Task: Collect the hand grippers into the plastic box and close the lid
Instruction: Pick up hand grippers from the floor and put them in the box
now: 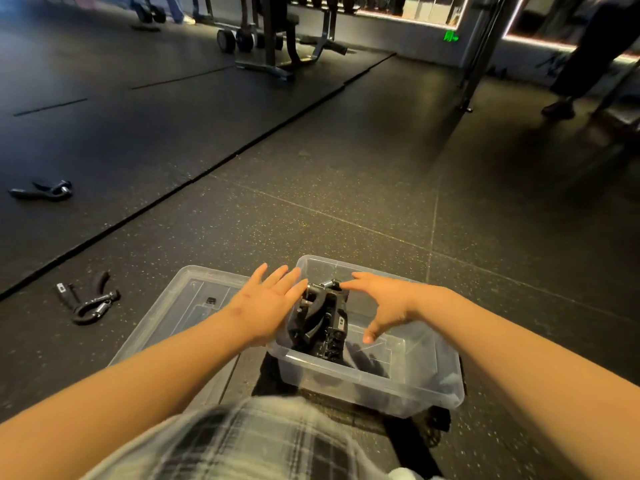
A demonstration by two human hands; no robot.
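Observation:
A clear plastic box (374, 382) sits on the floor in front of me, with several black hand grippers (322, 323) piled in its left half. My left hand (266, 303) is over the box's left rim, fingers straight, beside the pile. My right hand (384, 303) hovers over the box with spread, relaxed fingers; its fingertips are at the pile's top and hold nothing. The clear lid (187, 306) lies flat on the floor left of the box. Two more grippers lie on the floor, one near the lid (88, 301) and one farther left (43, 191).
Dark rubber gym floor all around, with a raised mat edge (194, 180) running diagonally on the left. A weight bench and dumbbells (270, 36) stand far back. Another person's leg (585, 64) is at the far right. My plaid shirt fills the bottom.

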